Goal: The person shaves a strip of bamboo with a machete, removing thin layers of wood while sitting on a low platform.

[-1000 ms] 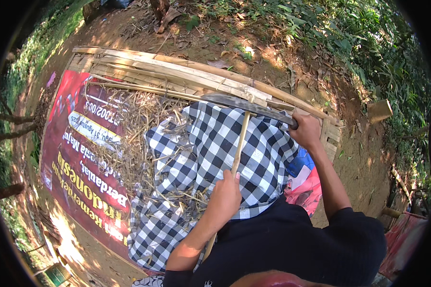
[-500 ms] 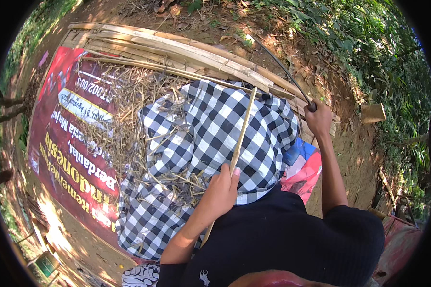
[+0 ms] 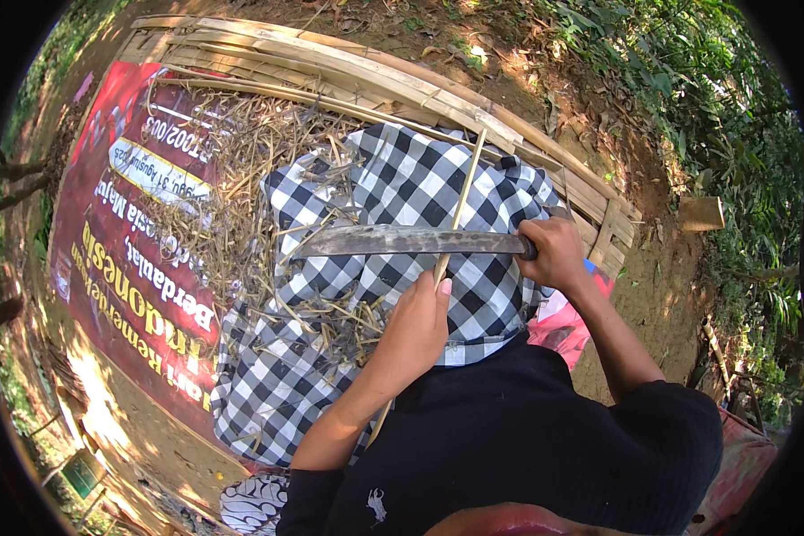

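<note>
My left hand [image 3: 415, 329] is closed round a thin bamboo strip [image 3: 469, 174] that slants up and away over my lap. My right hand [image 3: 558, 255] grips the dark handle of a machete [image 3: 375, 241]. Its long stained blade lies level, pointing left, and crosses the strip just beyond my left fingers. Beneath both, a black-and-white checked cloth [image 3: 402, 179] covers my legs. Thin bamboo shavings [image 3: 241, 179] lie scattered on the cloth and to its left. The strip's near end passes under my left forearm.
I sit on a bamboo slat platform [image 3: 330, 67] with a dark red printed banner [image 3: 107, 286] spread over it. A cut wood block [image 3: 701, 213] stands on the dirt at right. Green bushes [image 3: 706, 116] grow at the far right.
My right hand has brought the machete down and inward, from raised and pointing away to lying across the strip. My left hand keeps its hold on the strip.
</note>
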`<state>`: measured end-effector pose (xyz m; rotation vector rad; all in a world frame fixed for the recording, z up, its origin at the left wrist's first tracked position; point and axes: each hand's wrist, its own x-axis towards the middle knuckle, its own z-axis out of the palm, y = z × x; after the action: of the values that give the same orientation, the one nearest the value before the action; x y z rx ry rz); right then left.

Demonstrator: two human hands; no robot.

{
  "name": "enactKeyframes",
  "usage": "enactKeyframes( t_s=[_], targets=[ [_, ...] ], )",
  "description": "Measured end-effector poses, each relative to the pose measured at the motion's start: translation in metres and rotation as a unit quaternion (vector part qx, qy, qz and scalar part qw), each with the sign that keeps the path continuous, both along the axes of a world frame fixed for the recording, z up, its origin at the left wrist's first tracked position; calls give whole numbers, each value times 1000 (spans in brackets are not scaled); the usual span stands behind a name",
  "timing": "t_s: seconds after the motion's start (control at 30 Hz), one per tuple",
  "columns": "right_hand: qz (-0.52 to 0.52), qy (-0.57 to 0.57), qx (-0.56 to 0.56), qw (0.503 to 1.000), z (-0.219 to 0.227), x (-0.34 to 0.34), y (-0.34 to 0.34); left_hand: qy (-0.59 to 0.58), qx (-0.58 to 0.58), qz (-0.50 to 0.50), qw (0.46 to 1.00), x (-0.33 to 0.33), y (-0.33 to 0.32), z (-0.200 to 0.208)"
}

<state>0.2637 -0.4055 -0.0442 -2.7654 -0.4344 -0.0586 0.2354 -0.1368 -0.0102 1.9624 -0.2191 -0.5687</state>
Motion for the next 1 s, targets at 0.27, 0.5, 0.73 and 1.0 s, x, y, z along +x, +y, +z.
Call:
enactKeyframes(
  t_s=[0.27, 0.5, 0.73, 1.0],
  targets=[
    [-10, 17, -35, 999, 3, -1, -7, -58, 105, 33, 992, -6, -16, 6],
    [-214, 66, -33, 974, 7, 12, -30, -32, 150, 11, 988, 8, -39, 7],
    [-40, -5, -10, 999, -11, -14, -36, -32, 145, -23, 989, 15, -47, 15],
    [-52, -46, 29, 997, -21, -9, -27, -103, 118, 18, 987, 26, -45, 2]
  ],
)
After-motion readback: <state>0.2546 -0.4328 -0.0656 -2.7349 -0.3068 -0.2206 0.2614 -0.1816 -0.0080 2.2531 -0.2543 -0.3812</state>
